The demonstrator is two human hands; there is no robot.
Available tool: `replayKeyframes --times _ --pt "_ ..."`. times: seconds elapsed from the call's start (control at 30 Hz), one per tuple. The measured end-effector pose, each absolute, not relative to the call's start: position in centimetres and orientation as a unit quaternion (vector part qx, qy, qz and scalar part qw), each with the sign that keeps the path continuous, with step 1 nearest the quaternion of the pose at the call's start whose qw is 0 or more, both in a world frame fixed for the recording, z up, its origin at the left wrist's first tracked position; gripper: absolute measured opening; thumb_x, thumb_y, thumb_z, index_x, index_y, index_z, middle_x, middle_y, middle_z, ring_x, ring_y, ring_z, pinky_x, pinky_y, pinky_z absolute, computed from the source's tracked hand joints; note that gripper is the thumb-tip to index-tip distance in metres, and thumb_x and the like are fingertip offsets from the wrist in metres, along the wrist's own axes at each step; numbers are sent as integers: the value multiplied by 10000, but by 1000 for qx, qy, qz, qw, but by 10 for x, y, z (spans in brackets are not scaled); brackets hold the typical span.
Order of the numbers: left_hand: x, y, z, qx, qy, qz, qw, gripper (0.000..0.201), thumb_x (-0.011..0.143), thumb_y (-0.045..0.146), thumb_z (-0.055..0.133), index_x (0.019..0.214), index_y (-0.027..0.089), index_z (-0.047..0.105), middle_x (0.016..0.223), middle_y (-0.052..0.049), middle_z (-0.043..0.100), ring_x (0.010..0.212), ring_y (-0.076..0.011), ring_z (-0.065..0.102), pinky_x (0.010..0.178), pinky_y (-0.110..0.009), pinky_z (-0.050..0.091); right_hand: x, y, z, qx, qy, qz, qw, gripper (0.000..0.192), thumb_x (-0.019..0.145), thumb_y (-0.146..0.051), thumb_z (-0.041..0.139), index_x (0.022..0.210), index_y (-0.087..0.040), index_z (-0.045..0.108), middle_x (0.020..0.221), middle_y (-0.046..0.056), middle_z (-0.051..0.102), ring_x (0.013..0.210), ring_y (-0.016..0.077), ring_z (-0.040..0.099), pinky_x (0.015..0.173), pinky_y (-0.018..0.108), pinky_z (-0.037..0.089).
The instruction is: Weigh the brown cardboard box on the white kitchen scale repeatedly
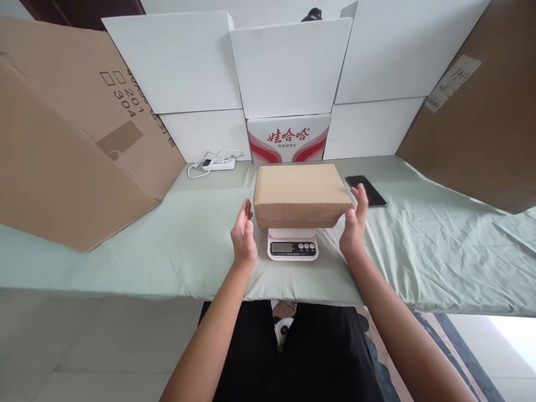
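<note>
A closed brown cardboard box rests on a small white kitchen scale in the middle of the table. My left hand hovers just off the box's left front corner, fingers straight and apart, holding nothing. My right hand stands by the right front corner, palm toward the box, close to it or just touching; I cannot tell which. The scale's display faces me and looks blank.
A pale green cloth covers the table. A black phone lies right of the box. A white power strip with cable lies at the back left. White cartons and one red-printed carton line the back; large brown cardboard sheets lean at both sides.
</note>
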State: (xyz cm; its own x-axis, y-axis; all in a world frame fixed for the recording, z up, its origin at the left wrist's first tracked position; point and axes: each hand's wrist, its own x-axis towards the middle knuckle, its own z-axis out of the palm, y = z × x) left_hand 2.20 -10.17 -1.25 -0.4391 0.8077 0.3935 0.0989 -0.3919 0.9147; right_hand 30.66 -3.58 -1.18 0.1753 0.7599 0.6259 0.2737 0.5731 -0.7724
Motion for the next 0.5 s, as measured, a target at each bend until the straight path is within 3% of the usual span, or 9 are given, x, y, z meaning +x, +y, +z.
replayKeyframes --times 0.13,0.3,0.5 --pt "20 -98 -15 447 490 699 267 948 1007 904 567 1691 253 647 1805 -161 620 1732 -394 542 1430 -536 469 307 -33 -11 -423 -583 207 663 779 1090 -788 457 1816 -523 350 1786 103 540 1620 442 615 1294 782 529" --pt "22 -101 -7 518 488 644 282 798 1090 824 502 1610 258 713 1676 -150 739 1647 -395 630 1352 -535 538 304 -42 -1 -420 -639 208 610 799 1090 -812 482 1771 -395 513 1821 102 561 1743 437 478 1461 730 355" --pt "24 -103 -3 522 486 640 287 792 1074 855 501 1515 254 770 1472 -158 844 1520 -411 714 1264 -546 588 301 -45 1 -420 -642 220 603 837 1078 -846 489 1767 -373 515 1863 79 524 1809 431 374 1509 723 267"
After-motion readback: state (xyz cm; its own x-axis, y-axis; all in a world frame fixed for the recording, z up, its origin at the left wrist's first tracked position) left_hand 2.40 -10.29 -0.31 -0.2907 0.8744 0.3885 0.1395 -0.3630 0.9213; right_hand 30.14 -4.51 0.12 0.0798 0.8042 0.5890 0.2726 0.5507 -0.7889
